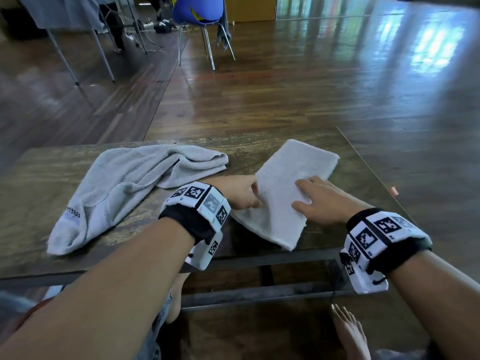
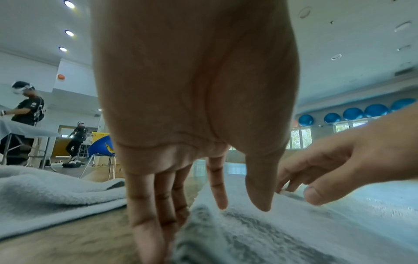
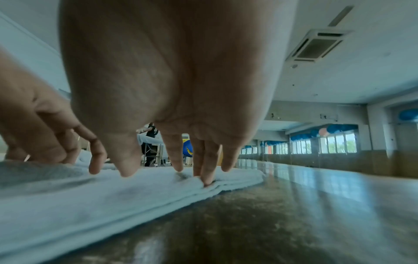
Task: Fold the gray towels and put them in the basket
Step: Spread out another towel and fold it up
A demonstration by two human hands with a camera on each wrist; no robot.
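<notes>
A folded gray towel (image 1: 291, 178) lies slanted on the right half of the wooden table (image 1: 39, 178). My right hand (image 1: 306, 196) rests flat on it with its fingers spread, and the fingertips (image 3: 207, 180) press near the towel's layered right edge (image 3: 237, 180). My left hand (image 1: 253, 197) touches the towel's left edge with fairly straight fingers (image 2: 147, 223), which reach down beside the fold (image 2: 248, 232). A second gray towel (image 1: 124, 183) lies crumpled and unfolded on the left half. No basket is in view.
The table's front edge is close to my body and its right edge runs just past the folded towel. A small orange tag (image 1: 394, 190) sits at that right edge. A blue chair (image 1: 197, 11) and other tables stand far back. Bare feet (image 1: 348, 331) are under the table.
</notes>
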